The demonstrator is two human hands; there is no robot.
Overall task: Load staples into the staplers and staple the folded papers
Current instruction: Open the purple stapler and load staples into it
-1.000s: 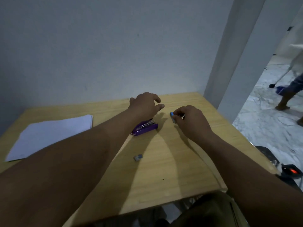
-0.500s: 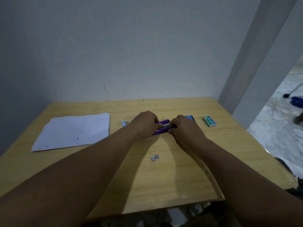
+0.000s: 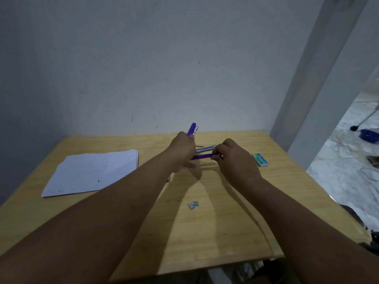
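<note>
My left hand [image 3: 182, 149] has just swung the purple stapler [image 3: 202, 156] lid up off its base above the counter [image 3: 225, 222] while my right hand [image 3: 231, 158] grips the front end, so the metal channel lies open for loading staples.

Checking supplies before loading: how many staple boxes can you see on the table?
1: a green staple box lies on the table right of the right hand. Another may be hidden behind the hands.
</note>
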